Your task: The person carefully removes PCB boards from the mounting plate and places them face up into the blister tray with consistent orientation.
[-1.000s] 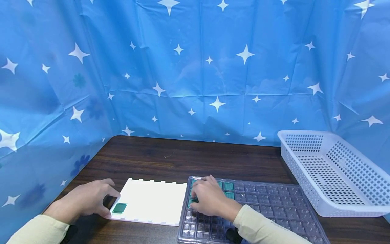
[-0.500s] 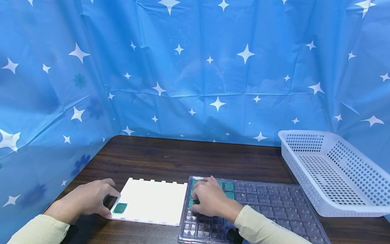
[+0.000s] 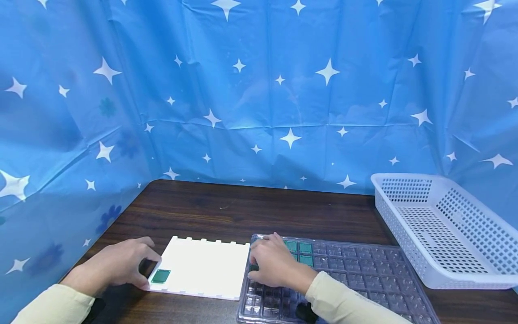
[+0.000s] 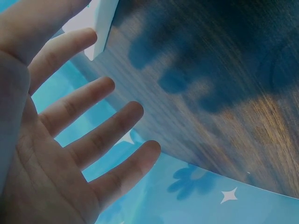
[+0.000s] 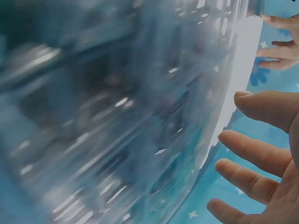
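My left hand [image 3: 117, 266] rests at the left edge of a flat white notched panel [image 3: 206, 267], thumb at its front corner. The left wrist view shows those fingers [image 4: 105, 135] straight and spread. One small green circuit board [image 3: 161, 276] lies at the panel's front left. My right hand [image 3: 277, 265] is over the left end of a clear compartment tray [image 3: 348, 265], where several green circuit boards [image 3: 306, 260] sit. A dark green patch shows between thumb and index finger; I cannot tell whether they pinch it. In the right wrist view the fingers [image 5: 254, 149] are extended.
A white perforated basket [image 3: 430, 225] stands at the right, close to the tray's far corner. Beneath everything is a dark wood table [image 3: 259, 207]. A blue star-printed curtain [image 3: 243, 90] hangs behind and to the left.
My right hand has shifted slightly left over the tray, toward the white panel. The left hand and panel keep their places; the whole head view has moved a little.
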{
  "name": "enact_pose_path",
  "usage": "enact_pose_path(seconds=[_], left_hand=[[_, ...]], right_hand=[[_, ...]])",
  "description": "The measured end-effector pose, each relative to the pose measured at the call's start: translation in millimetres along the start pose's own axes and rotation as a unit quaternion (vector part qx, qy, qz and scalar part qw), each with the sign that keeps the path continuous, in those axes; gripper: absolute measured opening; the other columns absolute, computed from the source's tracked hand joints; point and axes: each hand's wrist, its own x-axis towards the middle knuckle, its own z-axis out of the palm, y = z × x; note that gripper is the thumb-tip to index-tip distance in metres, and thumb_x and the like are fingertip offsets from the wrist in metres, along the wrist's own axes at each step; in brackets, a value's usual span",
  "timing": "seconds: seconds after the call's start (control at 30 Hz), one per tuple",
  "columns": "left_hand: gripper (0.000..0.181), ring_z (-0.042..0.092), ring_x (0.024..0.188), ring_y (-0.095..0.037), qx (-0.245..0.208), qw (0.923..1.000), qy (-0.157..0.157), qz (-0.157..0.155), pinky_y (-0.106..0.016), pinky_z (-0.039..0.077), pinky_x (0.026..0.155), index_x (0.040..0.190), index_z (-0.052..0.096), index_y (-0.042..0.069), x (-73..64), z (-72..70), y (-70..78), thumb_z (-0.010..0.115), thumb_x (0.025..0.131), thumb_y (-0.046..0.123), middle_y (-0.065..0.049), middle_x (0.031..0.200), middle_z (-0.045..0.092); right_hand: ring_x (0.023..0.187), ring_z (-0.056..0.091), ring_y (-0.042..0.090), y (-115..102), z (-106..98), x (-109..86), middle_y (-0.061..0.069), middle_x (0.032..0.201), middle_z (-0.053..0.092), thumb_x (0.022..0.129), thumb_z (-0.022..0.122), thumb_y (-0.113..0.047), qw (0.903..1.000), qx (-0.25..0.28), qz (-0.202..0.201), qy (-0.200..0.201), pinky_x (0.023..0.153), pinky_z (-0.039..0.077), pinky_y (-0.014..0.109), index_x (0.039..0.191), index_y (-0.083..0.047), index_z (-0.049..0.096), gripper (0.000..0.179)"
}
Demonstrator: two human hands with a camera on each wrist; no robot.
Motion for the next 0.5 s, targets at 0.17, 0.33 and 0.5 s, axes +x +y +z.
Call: enact_pose_path(seconds=[0.17,0.33,0.5], left_hand=[[0.056,0.062,0.105,-0.035,-0.004,1.0000,-0.002,-0.005,-0.059,0.053,0.081,0.109,0.075,0.019,1.5,0.8,-0.3,0.091,0.060,0.040,-0.017,0.125,0.060],[0.055,0.063,0.105,-0.034,-0.001,1.0000,-0.001,-0.003,-0.059,0.053,0.080,0.109,0.075,0.021,2.7,1.9,-1.1,0.091,0.060,0.041,-0.017,0.126,0.060],[0.056,0.063,0.106,-0.034,0.002,1.0000,0.000,-0.005,-0.058,0.053,0.081,0.108,0.076,0.020,1.7,1.3,-0.7,0.091,0.059,0.041,-0.016,0.125,0.060]], right_hand=[[0.129,0.054,0.029,-13.2,-3.0,6.7,-0.001,0.125,0.067,0.083,0.076,-0.031,1.0000,-0.003,-0.008,0.004,0.115,0.030,0.059,0.086,-0.017,0.075,0.015],[0.128,0.054,0.030,-24.8,-2.9,15.4,-0.003,0.125,0.068,0.083,0.076,-0.031,0.9998,-0.004,-0.018,0.013,0.115,0.031,0.058,0.090,-0.017,0.076,0.016],[0.129,0.055,0.030,-33.9,-2.2,24.6,-0.004,0.124,0.068,0.084,0.076,-0.030,0.9995,-0.005,-0.027,0.019,0.115,0.032,0.057,0.091,-0.017,0.077,0.015]])
